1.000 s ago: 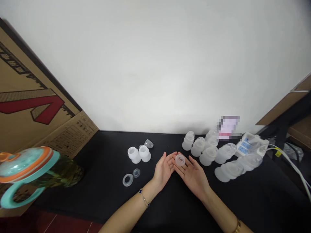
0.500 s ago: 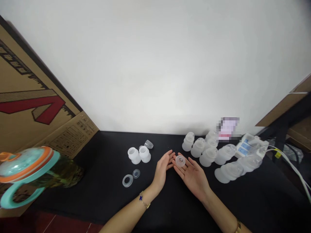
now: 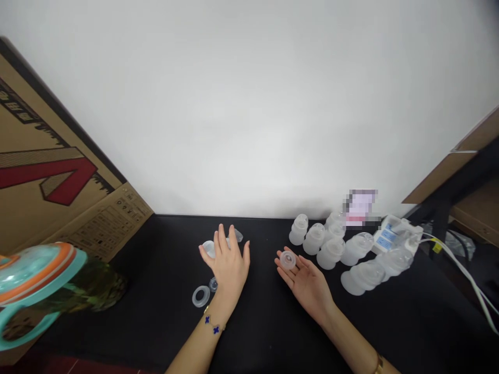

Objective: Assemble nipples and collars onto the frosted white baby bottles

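My left hand [image 3: 230,265] reaches over two small white baby bottles without caps, its fingers spread and holding nothing. It hides most of them; the rim of one bottle [image 3: 208,248] shows beside the thumb side. I cannot tell whether the hand touches them. My right hand [image 3: 307,285] lies palm up with its fingers stretched out, and a translucent bottle collar with a nipple in it [image 3: 288,259] rests on the fingers. Behind the left fingertips lies a clear cap [image 3: 236,235], partly covered. Near the left wrist are a loose collar ring [image 3: 200,296] and a small clear nipple [image 3: 213,284].
Several capped baby bottles [image 3: 330,253] stand to the right on the black table [image 3: 156,291]. Beyond them are a white power strip [image 3: 395,234] with cables and a blurred pink item [image 3: 360,205]. A teal-lidded jug [image 3: 42,275] and a cardboard box [image 3: 58,156] stand left.
My left hand has moved left, away from my right hand, and turned palm down over the uncapped bottles. My right hand still carries the collar with the nipple. The view has shifted slightly.
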A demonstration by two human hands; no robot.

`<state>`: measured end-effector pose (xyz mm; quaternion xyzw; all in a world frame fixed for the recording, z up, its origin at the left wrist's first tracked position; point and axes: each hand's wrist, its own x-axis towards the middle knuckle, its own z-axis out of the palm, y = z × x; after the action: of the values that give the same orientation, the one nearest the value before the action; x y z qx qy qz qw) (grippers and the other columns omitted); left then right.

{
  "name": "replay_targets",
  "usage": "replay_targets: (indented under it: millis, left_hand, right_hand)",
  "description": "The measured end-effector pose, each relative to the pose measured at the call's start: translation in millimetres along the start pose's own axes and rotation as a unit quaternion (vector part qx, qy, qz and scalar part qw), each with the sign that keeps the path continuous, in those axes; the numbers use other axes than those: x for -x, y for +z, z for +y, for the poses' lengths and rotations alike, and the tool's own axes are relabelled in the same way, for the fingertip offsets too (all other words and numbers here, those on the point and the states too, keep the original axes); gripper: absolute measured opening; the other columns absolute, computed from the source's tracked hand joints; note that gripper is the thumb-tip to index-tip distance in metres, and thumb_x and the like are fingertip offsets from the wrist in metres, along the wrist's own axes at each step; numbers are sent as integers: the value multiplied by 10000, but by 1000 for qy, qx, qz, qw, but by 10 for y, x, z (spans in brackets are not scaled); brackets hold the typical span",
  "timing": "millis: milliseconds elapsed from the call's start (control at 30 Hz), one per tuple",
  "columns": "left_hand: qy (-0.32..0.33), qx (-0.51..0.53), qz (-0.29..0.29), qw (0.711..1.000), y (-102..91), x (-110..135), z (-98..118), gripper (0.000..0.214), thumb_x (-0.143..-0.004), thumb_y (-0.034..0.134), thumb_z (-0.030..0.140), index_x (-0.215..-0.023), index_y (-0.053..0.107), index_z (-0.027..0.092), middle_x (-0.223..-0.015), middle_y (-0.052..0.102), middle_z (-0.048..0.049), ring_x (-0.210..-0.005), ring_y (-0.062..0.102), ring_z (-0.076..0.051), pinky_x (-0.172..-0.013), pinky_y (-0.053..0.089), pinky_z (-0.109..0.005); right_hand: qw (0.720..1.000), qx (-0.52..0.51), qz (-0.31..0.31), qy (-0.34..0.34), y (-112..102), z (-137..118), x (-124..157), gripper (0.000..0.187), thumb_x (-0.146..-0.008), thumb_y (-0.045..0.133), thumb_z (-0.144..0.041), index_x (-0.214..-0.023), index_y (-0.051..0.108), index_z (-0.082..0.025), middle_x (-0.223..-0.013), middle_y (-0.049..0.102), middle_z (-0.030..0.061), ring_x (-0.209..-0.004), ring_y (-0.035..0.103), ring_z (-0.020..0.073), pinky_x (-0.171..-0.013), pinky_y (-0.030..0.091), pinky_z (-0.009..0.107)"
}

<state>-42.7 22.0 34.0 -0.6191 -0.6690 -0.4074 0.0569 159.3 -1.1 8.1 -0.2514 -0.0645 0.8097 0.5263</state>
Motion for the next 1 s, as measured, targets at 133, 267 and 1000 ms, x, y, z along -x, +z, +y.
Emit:
replay_targets:
  millis: [133,267,1000]
  left_hand:
    - [-4,15,-23,1000,43,48,-44,461,-979,450,316,-1408,489,151,-1564,288,-207,-1397,329,-428,-1108,17,-718]
    - [5,53,-58,997,130,111,-68,439,-970,412,223,-1390,519,150,-1585,252,-171,-1420,298,-408,-1145,125,-651]
    - [-217,483,-247,811,382,297,33,582,-598,783,68,-1141,658,237,-1181,663,-78,-1269,495,-333,-1113,281,-450]
  right_hand:
    - [1000,-4,3,1,-8,11,-8,446,-873,610,-277,-1290,587,-121,-1306,645,154,-1229,595,286,-1064,444,404]
    - [1000,0,2,1,-22,20,-12,443,-884,597,-279,-1300,579,-130,-1309,646,138,-1235,590,279,-1072,435,403]
    - [1000,-2,16,-17,-25,27,-11,361,-883,576,-252,-1221,626,-137,-1218,702,129,-1210,612,260,-1071,443,431]
